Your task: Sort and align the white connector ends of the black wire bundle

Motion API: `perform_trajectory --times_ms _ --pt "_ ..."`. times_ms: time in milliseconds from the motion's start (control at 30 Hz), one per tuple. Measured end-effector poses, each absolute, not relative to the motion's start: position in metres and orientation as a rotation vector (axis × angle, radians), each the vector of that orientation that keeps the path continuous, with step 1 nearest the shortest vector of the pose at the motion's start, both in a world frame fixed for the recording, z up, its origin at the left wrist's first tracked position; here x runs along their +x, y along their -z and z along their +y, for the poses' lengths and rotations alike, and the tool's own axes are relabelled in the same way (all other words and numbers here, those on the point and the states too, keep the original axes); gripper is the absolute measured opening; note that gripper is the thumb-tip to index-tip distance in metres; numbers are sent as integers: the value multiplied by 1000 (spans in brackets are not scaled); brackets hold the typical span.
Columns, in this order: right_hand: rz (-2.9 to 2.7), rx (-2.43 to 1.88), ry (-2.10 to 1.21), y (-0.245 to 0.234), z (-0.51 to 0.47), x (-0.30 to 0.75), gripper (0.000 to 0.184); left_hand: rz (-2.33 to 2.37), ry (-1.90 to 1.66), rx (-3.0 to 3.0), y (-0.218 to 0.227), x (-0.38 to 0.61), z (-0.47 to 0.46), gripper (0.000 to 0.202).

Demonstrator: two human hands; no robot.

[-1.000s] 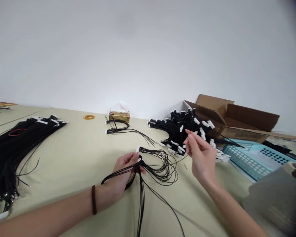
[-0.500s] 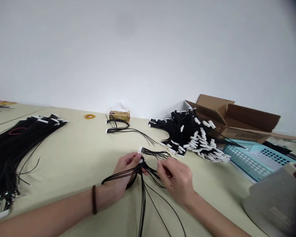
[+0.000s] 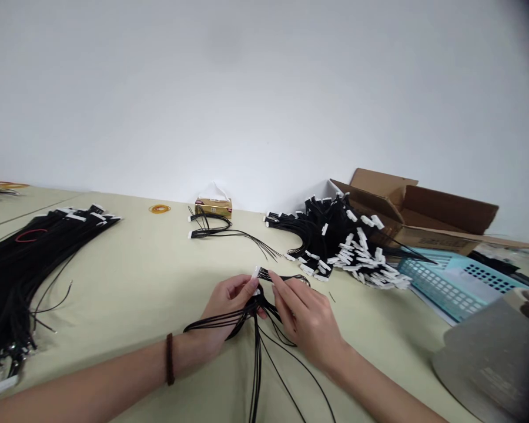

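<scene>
Black wire harness sits on the near side of the tissue box, slightly right of it, both hands on it. Left hand pinches it at the white connector; right hand is curled over the wires just beside; can't tell if its fingertips grip any single one. I'd pinch the connector housing, not the wires, work close to it and pull gently: loops could snag. Mind the trailing strands, farther out from the box.
</scene>
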State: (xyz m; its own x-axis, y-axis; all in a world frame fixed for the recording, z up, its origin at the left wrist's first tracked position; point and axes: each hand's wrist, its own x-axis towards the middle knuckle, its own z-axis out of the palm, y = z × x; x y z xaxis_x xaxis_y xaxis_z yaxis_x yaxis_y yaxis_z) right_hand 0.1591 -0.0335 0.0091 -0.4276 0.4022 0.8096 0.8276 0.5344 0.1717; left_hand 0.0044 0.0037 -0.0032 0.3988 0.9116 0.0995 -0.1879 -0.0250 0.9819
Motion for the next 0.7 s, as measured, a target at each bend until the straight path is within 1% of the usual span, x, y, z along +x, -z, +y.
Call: perform_trajectory --times_ms 167,333,567,700 --pt "-2127 -930 824 -15 -33 158 33 684 -1012 1305 5 5 3 37" --pt "-2138 -859 880 -17 -31 159 21 663 -1015 1301 2 5 1 34" --pt "-2007 -895 807 -14 -29 156 11 667 -1013 1248 4 4 3 36" --pt "-2018 -942 753 -12 -30 149 15 615 -1018 1209 4 5 3 36"
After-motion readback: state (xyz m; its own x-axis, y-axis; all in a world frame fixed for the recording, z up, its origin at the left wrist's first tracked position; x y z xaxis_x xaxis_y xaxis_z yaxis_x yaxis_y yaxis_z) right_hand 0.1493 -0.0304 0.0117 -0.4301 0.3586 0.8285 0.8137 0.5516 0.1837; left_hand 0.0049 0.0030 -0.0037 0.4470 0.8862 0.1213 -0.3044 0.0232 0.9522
